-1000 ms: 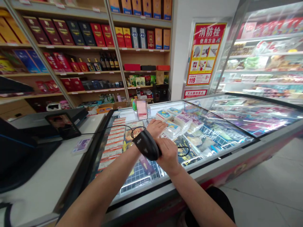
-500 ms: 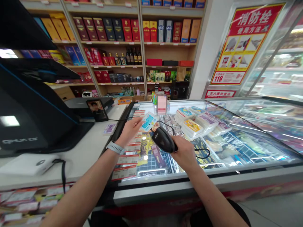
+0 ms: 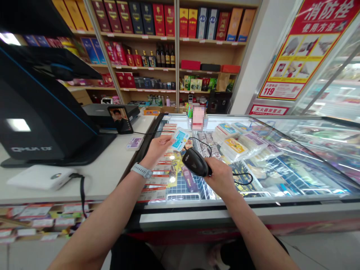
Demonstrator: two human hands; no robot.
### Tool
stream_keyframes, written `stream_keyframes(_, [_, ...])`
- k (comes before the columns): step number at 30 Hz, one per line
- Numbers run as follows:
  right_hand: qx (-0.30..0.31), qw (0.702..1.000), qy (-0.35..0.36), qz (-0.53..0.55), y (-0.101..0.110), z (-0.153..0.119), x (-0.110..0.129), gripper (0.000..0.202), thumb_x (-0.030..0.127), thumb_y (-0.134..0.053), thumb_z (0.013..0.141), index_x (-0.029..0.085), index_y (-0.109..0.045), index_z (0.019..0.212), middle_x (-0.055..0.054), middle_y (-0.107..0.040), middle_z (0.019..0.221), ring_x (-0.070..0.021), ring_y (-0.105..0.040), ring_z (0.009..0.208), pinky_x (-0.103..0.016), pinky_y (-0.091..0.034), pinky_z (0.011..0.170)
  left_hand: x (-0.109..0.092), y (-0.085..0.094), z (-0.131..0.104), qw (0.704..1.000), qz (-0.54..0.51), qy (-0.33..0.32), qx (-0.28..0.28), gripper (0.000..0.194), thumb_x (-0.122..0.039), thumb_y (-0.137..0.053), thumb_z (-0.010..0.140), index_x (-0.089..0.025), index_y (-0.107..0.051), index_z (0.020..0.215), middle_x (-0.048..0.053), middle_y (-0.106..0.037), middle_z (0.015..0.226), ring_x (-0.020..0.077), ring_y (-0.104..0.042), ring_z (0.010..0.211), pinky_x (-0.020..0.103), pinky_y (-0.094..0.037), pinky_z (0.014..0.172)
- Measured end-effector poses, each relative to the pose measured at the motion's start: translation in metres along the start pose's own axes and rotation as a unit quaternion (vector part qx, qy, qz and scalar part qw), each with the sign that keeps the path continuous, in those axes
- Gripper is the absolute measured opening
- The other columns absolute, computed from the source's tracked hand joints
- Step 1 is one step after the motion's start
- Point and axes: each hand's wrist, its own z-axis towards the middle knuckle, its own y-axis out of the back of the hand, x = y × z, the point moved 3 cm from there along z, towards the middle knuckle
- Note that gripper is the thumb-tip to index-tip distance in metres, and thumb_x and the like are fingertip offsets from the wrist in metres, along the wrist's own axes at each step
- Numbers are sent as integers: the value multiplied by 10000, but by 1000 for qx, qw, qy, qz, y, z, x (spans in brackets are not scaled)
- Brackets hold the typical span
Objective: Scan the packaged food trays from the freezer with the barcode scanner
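Observation:
In my left hand (image 3: 158, 149), a small flat pack (image 3: 180, 139) with a blue label and clear edges is pinched at its left side, over the glass top of the chest freezer (image 3: 185, 213). My right hand (image 3: 221, 176) grips the handle of a black barcode scanner (image 3: 194, 162). The scanner's head points left and away from me, just below and right of the pack, apart from it. A black cable (image 3: 247, 180) shows on both sides of the scanner. Stacked packs (image 3: 237, 144) with blue, yellow and purple labels lie on the glass beyond my right hand.
To the left, a counter bears a dark checkout machine (image 3: 53, 112), a white box (image 3: 46, 177), a phone (image 3: 120, 119) and a purple-labelled pack (image 3: 135, 143). Price tags (image 3: 153, 192) line the freezer's left side. Shelves of boxes and bottles (image 3: 164, 62) stand behind.
The head view has tilted down and turned slightly left, so the surroundings sit higher and farther right. Both hands keep their holds, with the pack and scanner still close together.

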Motion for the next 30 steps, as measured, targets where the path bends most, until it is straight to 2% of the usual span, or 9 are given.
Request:
stream_keyframes(4, [-14, 1000, -6, 4, 1, -1, 0, 254, 134, -589, 747, 166, -652, 991, -52, -696, 863, -193, -638, 778, -276, -430, 675, 8, 0, 1, 999, -18, 40, 17, 488, -525, -696, 729, -131, -705, 1016, 90, -738, 955, 178, -680, 771, 289, -539, 684])
stream_keyframes(8, [-15, 1000, -5, 3, 1, -1, 0, 265, 128, -585, 746, 165, -650, 1000, -54, -698, 874, -197, -640, 789, -281, -430, 687, 12, -3, -1, 997, -33, 62, 43, 449, -401, -731, 696, -115, -681, 1038, 99, -734, 958, 188, -690, 818, 312, -551, 739])
stream_keyframes(11, [-16, 1000, -8, 9, 1, -1, -1, 269, 120, -580, 743, 167, -648, 999, -52, -700, 872, -194, -640, 786, -278, -428, 678, 10, -5, -3, 997, -32, 55, 54, 489, -251, -754, 642, -125, -656, 1104, 90, -724, 1017, 188, -685, 870, 319, -548, 796])
stream_keyframes(14, [-12, 1000, -15, 14, 0, -2, -2, 272, 115, -579, 743, 174, -643, 1001, -48, -698, 882, -191, -639, 795, -273, -428, 679, 7, -8, -4, 997, -30, 37, 57, 560, -198, -735, 637, -135, -614, 1181, 84, -714, 1050, 185, -683, 886, 324, -547, 823])
stream_keyframes(20, [0, 1000, -16, 23, -3, -2, -3, 242, 150, -612, 755, 178, -633, 994, -49, -694, 894, -190, -632, 789, -274, -424, 690, 13, -13, -2, 997, -17, 16, 73, 720, -181, -715, 656, -139, -489, 1338, 86, -717, 1027, 176, -691, 859, 318, -549, 811])
stream_keyframes(24, [3, 1000, -20, 17, -3, -1, -3, 274, 112, -588, 726, 171, -629, 990, -54, -688, 891, -196, -629, 800, -272, -414, 694, 15, -13, -2, 997, -2, 8, 80, 717, -177, -706, 667, -138, -480, 1346, 92, -715, 1049, 178, -693, 882, 319, -548, 826])
stream_keyframes(30, [13, 1000, -25, 2, -1, 1, -1, 208, 117, -569, 731, 170, -621, 925, -42, -653, 803, -189, -598, 724, -277, -372, 645, 10, -12, -3, 996, 14, -17, 83, 677, -176, -699, 670, -149, -506, 1319, 92, -695, 1150, 196, -685, 976, 327, -538, 891])
